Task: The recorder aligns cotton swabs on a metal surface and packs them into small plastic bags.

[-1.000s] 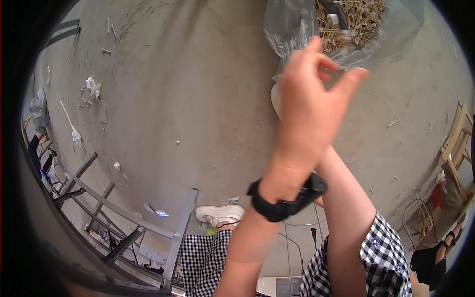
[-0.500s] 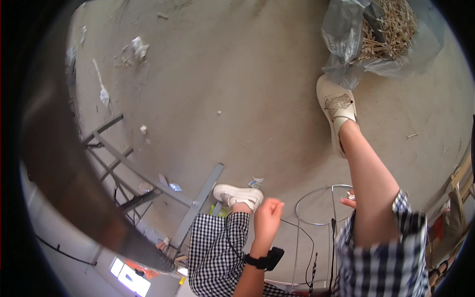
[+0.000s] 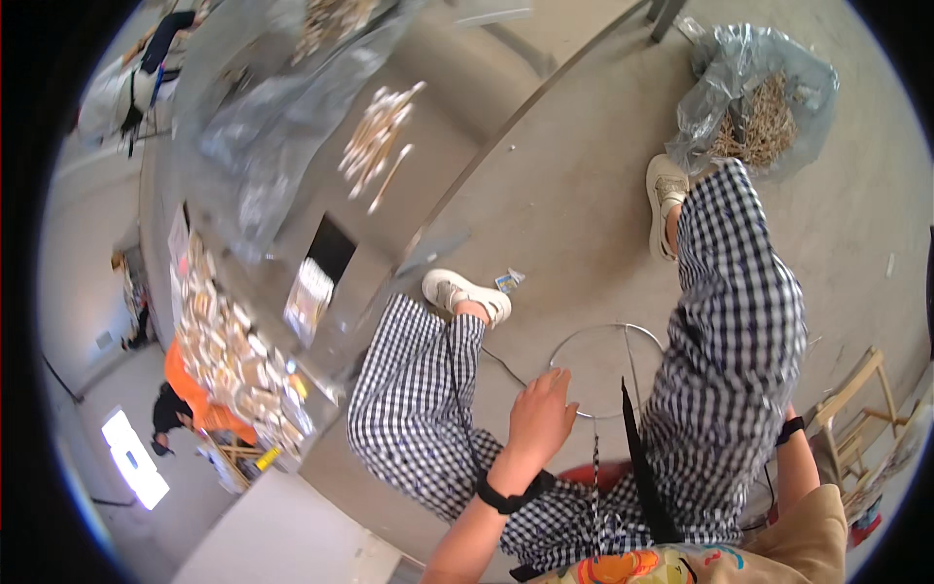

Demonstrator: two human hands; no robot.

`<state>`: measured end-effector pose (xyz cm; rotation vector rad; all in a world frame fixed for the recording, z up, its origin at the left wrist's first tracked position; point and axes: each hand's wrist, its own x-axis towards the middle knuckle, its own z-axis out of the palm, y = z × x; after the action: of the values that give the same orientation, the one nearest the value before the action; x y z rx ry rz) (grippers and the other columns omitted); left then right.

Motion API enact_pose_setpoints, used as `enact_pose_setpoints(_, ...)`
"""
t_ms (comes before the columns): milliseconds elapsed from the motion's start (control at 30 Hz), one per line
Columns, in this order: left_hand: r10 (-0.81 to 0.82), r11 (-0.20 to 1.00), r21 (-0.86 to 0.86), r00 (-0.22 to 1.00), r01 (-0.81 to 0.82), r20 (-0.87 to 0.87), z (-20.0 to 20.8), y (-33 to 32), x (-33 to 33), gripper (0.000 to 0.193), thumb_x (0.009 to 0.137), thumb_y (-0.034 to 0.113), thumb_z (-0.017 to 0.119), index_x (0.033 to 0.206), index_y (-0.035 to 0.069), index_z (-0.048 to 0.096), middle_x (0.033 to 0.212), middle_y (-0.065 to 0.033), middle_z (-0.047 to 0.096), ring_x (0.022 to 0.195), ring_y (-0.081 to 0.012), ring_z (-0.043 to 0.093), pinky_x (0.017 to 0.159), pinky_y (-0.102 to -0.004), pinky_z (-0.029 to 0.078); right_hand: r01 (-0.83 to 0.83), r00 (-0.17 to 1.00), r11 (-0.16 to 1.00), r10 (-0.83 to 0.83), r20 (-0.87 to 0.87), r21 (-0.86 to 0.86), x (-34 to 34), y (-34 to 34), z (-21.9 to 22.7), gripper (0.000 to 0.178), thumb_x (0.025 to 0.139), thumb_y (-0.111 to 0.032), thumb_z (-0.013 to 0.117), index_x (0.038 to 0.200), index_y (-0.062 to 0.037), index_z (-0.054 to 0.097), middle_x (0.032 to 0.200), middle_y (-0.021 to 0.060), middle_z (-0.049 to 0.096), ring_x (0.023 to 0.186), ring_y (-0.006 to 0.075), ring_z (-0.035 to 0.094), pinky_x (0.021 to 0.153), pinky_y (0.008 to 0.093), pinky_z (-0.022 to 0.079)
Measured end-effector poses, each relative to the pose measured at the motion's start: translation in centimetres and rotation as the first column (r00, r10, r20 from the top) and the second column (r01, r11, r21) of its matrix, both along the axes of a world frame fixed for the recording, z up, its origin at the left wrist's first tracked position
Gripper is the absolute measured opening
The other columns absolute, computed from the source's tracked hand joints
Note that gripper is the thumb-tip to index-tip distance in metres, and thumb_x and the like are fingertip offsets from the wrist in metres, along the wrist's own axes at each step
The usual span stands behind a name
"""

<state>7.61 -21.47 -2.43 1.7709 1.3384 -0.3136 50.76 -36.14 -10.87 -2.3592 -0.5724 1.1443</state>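
My left hand, with a black band at its wrist, hovers over my lap between my checked trouser legs. Its fingers are loosely stretched and nothing shows in them. My right forearm reaches down outside my right thigh, where the leg hides the fingers. To the left, a table carries a loose heap of cotton swabs and a small pack of white-tipped swabs beside a black card. A large clear plastic bag with more swabs lies at the table's far left.
Many small packs are piled on the table's left part. A person in orange is beyond it. On the floor at far right stands a bag of thin sticks. A metal ring frame is below me, a wooden chair to the right.
The view has swung, bringing the tabletop with swabs into sight. My right trouser leg now covers the shin. The right fingertips, seen earlier beside that leg, are now hidden. My left fingers have loosened.
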Motion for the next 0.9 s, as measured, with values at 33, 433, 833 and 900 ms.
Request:
enact_pose_setpoints(33, 0.038, 0.997, -0.075, 0.999, -0.036, 0.022, 0.4, -0.7, -0.3, 0.054, 0.081, 0.017, 0.069, 0.128, -0.001, 0.051, 0.124, -0.0214, 0.057, 0.114, -0.0365, 0.054, 0.094, -0.0419, 0.046, 0.014, 1.000, 1.000, -0.014, -0.015, -0.009, -0.1, 0.8, 2.0, 0.021, 0.093, -0.022, 0.058, 0.081, -0.0053, 0.055, 0.063, -0.0008, 0.052, 0.054, 0.0115, 0.049, 0.049, 0.0272, 0.036)
enact_pose_setpoints(433, 0.111, 0.982, 0.081, 0.863, -0.172, 0.493, 5.0, 1.9, -2.9, 0.040, 0.084, 0.026, 0.066, 0.113, -0.002, 0.061, 0.106, -0.0185, 0.066, 0.100, -0.0322, 0.063, 0.088, -0.0398, 0.049, -0.493, 0.826, 0.772, 0.560, -0.061, 0.401, -18.6, 14.1, 24.2, 0.016, 0.085, -0.013, 0.072, 0.082, -0.0034, 0.059, 0.066, -0.0061, 0.051, 0.061, 0.0015, 0.042, 0.053, 0.0198, 0.034)
enact_pose_setpoints(833, 0.322, 0.263, 0.873, 0.890, -0.412, 0.323, 30.7, 11.5, -31.4, 0.049, 0.090, 0.025, 0.067, 0.061, 0.007, 0.032, 0.058, 0.0053, 0.027, 0.057, -0.0066, 0.024, 0.050, -0.0282, 0.021, -0.725, 0.580, 0.570, 0.808, -0.104, 0.386, -23.1, 10.7, 25.3, 0.019, 0.082, -0.016, 0.075, 0.084, -0.0021, 0.061, 0.066, -0.0002, 0.054, 0.060, 0.0060, 0.045, 0.054, 0.0254, 0.037)
enact_pose_setpoints(900, 0.340, 0.304, 0.855, 0.887, -0.419, 0.313, 30.4, 5.5, -31.7, 0.047, 0.091, 0.018, 0.066, 0.062, 0.007, 0.031, 0.058, 0.0051, 0.026, 0.057, -0.0062, 0.024, 0.050, -0.0270, 0.021, -0.745, 0.584, 0.573, 0.808, -0.083, 0.340, -23.1, 10.4, 25.4, 0.019, 0.082, -0.015, 0.074, 0.085, -0.0023, 0.061, 0.066, 0.0007, 0.054, 0.060, 0.0070, 0.045, 0.054, 0.0258, 0.037)
